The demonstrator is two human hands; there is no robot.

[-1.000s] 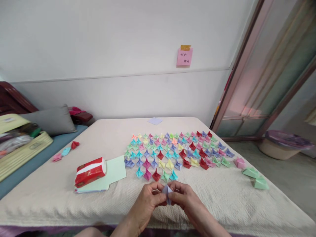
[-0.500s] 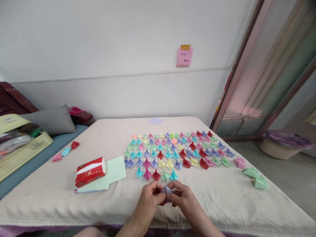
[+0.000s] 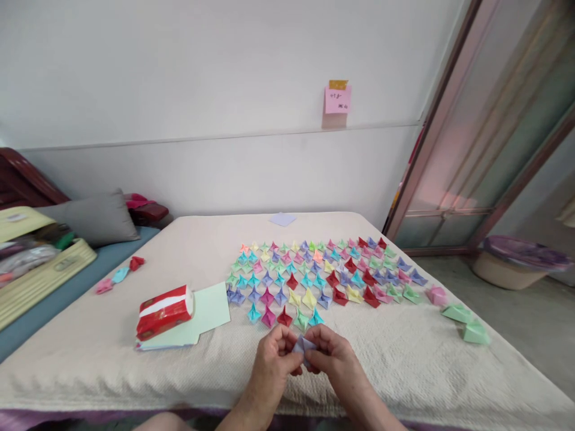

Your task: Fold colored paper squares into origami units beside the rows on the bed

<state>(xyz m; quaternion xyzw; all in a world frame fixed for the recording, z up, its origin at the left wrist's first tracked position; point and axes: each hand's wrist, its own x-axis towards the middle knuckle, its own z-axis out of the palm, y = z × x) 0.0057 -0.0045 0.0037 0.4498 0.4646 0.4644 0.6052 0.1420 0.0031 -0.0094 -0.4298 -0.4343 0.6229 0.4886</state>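
Between my two hands is a small folded piece of lavender paper (image 3: 303,345), pinched near the front of the cloth-covered table. My left hand (image 3: 275,361) grips its left side with thumb and fingertips. On its right side, my right hand (image 3: 333,357) pinches it the same way. Just beyond my fingers lie rows of small folded paper pieces (image 3: 309,298) in red, blue, yellow, green, pink and purple. The nearest row, with a red one (image 3: 284,316) and a turquoise one (image 3: 316,316), sits close to my fingertips. The undersides of the lavender paper are hidden by my fingers.
A red-and-white tissue pack (image 3: 165,312) rests on pale green paper sheets (image 3: 212,308) at left. A lavender sheet (image 3: 283,219) lies at the back. Larger green folded pieces (image 3: 475,332) are near the right edge; a few colored pieces (image 3: 120,275) sit far left.
The lavender paper has turned slightly in my fingers and shows a wider, flatter face. Both hands stay in nearly the same spot.
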